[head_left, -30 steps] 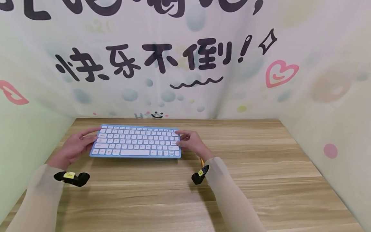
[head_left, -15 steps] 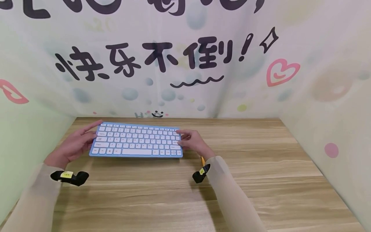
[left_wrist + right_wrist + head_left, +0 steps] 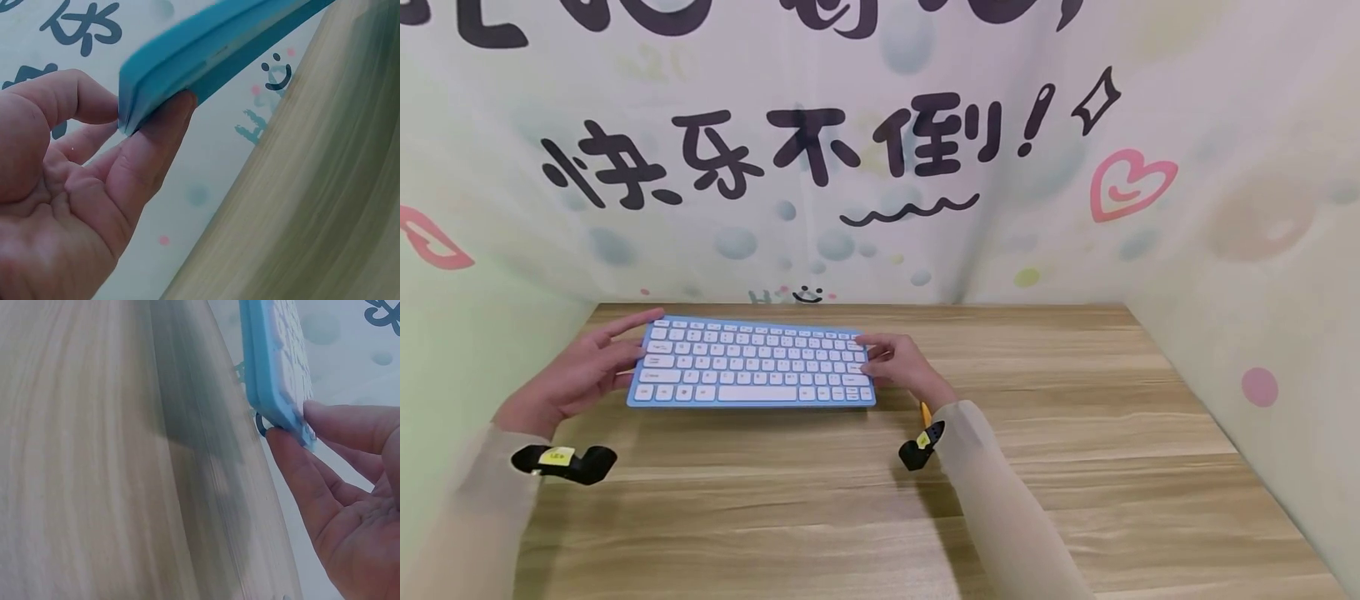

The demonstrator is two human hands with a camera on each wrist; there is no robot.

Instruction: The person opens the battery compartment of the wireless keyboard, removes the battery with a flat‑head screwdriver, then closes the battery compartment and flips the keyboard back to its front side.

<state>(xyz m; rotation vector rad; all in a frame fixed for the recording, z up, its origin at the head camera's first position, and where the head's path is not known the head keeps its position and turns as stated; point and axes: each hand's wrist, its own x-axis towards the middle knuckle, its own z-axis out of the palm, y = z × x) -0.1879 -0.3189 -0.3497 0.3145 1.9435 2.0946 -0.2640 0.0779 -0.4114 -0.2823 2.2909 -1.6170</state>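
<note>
A blue keyboard (image 3: 752,364) with white keys is held up off the wooden table, its keys facing the head camera. At its left end, my left hand (image 3: 576,371) holds the edge between thumb and fingers; one finger reaches along the top left corner. The left wrist view has the thumb at the end of the keyboard (image 3: 206,62) and a finger against its underside. My right hand (image 3: 904,367) pinches the right end, and in the right wrist view the thumb lies on the key side with a finger (image 3: 300,469) behind.
Under the right wrist, a thin orange thing (image 3: 926,412) shows, mostly hidden. The wooden table (image 3: 820,508) meets a printed cloth backdrop (image 3: 880,258) behind and walls at both sides. Each wrist wears a black camera.
My left hand has shifted a little to the left and its forearm has swung outward. The keyboard's left end has moved slightly left and risen a bit. The right hand has hardly moved.
</note>
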